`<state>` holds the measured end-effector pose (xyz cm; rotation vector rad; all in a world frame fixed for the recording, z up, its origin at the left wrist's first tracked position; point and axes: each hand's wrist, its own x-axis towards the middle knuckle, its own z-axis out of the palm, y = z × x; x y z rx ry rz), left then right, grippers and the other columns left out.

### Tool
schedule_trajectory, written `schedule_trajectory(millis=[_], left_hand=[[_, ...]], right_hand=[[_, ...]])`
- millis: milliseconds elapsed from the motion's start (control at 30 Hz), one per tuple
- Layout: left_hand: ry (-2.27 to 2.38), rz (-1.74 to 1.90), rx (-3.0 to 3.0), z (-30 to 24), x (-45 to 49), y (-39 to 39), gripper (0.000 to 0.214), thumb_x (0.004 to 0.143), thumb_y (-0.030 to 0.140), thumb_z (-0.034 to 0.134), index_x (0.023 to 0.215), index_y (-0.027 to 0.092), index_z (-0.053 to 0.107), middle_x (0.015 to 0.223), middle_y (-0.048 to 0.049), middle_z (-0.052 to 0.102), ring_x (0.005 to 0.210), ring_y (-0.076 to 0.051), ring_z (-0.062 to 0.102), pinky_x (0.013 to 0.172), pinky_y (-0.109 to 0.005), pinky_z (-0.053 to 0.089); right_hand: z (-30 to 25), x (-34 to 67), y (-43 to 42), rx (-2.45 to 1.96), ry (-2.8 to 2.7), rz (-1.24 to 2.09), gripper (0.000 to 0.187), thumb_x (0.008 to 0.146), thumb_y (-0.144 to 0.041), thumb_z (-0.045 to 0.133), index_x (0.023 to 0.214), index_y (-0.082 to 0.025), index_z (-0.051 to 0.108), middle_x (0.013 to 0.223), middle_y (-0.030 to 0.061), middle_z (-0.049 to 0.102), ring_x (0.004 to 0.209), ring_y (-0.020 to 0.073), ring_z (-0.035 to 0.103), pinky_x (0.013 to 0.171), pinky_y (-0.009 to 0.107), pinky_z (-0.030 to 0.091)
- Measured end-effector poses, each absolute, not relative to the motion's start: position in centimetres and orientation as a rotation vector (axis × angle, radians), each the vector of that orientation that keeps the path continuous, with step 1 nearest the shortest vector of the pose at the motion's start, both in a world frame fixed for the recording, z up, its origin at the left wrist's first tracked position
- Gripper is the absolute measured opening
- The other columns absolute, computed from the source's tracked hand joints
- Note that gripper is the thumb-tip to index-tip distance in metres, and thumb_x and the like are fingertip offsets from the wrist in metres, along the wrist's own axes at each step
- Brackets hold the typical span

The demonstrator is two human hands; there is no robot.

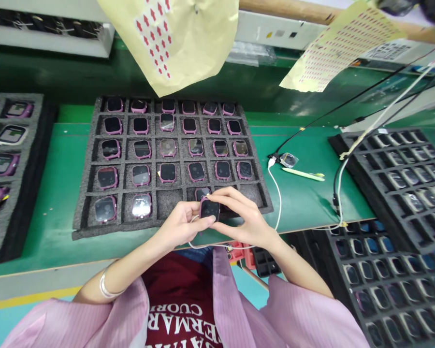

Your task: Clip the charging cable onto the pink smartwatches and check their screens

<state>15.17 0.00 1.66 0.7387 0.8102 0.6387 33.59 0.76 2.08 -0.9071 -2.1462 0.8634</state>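
Note:
Both my hands hold one small pink-framed watch body [210, 209] with a dark square screen, just over the near edge of a dark foam tray [81, 212]. My left hand [183, 224] grips it from the left, fingers curled round it. My right hand [241, 217] closes over it from the right and above. The tray's cells hold several more pink watch bodies [167, 172], screens up; some cells in the nearest row are bare. A white cable [276, 193] runs from the table toward my hands.
Another foam tray of watch bodies [7, 159] lies at the left. Black plastic trays [402, 174] with several parts stand at the right, one lower down [384, 290]. A pale green pen [302, 174], black cables and yellow sticker sheets [174, 38] hanging above are also here.

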Motion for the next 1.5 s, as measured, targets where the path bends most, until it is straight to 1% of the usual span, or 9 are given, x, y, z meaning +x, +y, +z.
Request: schedule_trajectory(millis=[167, 333, 533, 667, 1100, 1233, 1300, 1400, 1500], left_hand=[[0.742, 0.668, 0.743, 0.9, 14.9, -0.1, 0.033, 0.071, 0.037, 0.077, 0.081, 0.008, 0.067, 0.065, -0.001, 0.059, 0.042, -0.002, 0.034, 0.039, -0.016, 0.021], [0.664, 0.567, 0.779, 0.6, 14.2, 0.1, 0.034, 0.078, 0.038, 0.07, 0.09, 0.007, 0.067, 0.075, -0.009, 0.069, 0.033, 0.001, 0.022, 0.032, -0.019, 0.009], [0.648, 0.564, 0.785, 0.6, 13.8, 0.2, 0.032, 0.076, 0.037, 0.072, 0.085, 0.007, 0.068, 0.071, -0.0089, 0.069, 0.034, 0.001, 0.021, 0.032, -0.02, 0.008], [0.652, 0.566, 0.804, 0.6, 13.8, 0.1, 0.031, 0.078, 0.038, 0.07, 0.085, 0.007, 0.068, 0.073, -0.0084, 0.069, 0.034, 0.001, 0.021, 0.033, -0.02, 0.008], [0.732, 0.642, 0.911, 0.5, 14.8, -0.3, 0.029, 0.081, 0.037, 0.067, 0.086, 0.008, 0.067, 0.068, -0.0034, 0.065, 0.037, -0.001, 0.028, 0.037, -0.019, 0.021], [0.771, 0.687, 0.953, -0.3, 15.3, -0.6, 0.027, 0.084, 0.037, 0.064, 0.085, 0.01, 0.065, 0.076, -0.0043, 0.065, 0.06, -0.009, 0.051, 0.056, -0.02, 0.041], [0.808, 0.665, 0.991, -0.6, 15.6, -0.6, 0.028, 0.082, 0.038, 0.066, 0.088, 0.011, 0.065, 0.08, -0.0041, 0.064, 0.07, -0.013, 0.055, 0.064, -0.022, 0.044], [0.839, 0.583, 1.007, -0.5, 15.8, -0.7, 0.037, 0.076, 0.042, 0.071, 0.095, 0.012, 0.066, 0.08, -0.0038, 0.064, 0.067, -0.013, 0.054, 0.057, -0.022, 0.041], [0.866, 0.566, 0.979, 0.2, 15.7, -0.6, 0.039, 0.074, 0.042, 0.073, 0.099, 0.012, 0.066, 0.081, -0.0042, 0.065, 0.058, -0.01, 0.05, 0.048, -0.02, 0.036]], right_hand=[[2.1, 33.8, 0.7, -0.907, -2.046, 1.006, 0.048, 0.08, -0.022, 0.074, 0.126, -0.02, 0.058, 0.11, 0.0098, 0.059, 0.101, 0.0228, 0.058, 0.087, 0.038, 0.051], [2.0, 34.2, 1.1, -0.863, -1.855, 1.347, 0.038, 0.087, -0.021, 0.067, 0.125, -0.025, 0.061, 0.108, 0.0078, 0.06, 0.098, 0.0206, 0.06, 0.085, 0.036, 0.051], [1.4, 33.9, 1.4, -0.766, -1.556, 1.655, 0.032, 0.084, -0.019, 0.072, 0.115, -0.026, 0.069, 0.103, 0.0056, 0.058, 0.094, 0.0174, 0.061, 0.083, 0.031, 0.052], [1.4, 34.0, 1.7, -0.748, -1.532, 1.694, 0.034, 0.083, -0.017, 0.072, 0.115, -0.026, 0.068, 0.104, 0.006, 0.058, 0.095, 0.0174, 0.061, 0.084, 0.032, 0.052], [2.6, 35.0, 1.4, -0.865, -1.973, 1.314, 0.038, 0.092, -0.015, 0.06, 0.128, -0.025, 0.058, 0.115, 0.0078, 0.06, 0.106, 0.0198, 0.058, 0.093, 0.039, 0.048], [2.9, 34.4, 0.6, -0.972, -2.238, 1.01, 0.051, 0.087, -0.023, 0.065, 0.135, -0.018, 0.049, 0.124, 0.0138, 0.053, 0.114, 0.0263, 0.052, 0.095, 0.045, 0.047], [3.0, 34.3, 0.1, -1.045, -2.333, 0.757, 0.048, 0.087, -0.026, 0.064, 0.132, -0.016, 0.051, 0.12, 0.0152, 0.055, 0.111, 0.0287, 0.053, 0.092, 0.049, 0.047], [3.6, 35.3, 0.1, -1.044, -2.299, 0.591, 0.039, 0.087, -0.028, 0.064, 0.124, -0.017, 0.056, 0.112, 0.0129, 0.061, 0.104, 0.0272, 0.058, 0.088, 0.045, 0.05], [4.0, 38.0, 0.9, -1.133, -2.159, 0.543, 0.042, 0.081, -0.032, 0.073, 0.118, -0.019, 0.059, 0.109, 0.0101, 0.062, 0.102, 0.0258, 0.06, 0.088, 0.042, 0.05]])
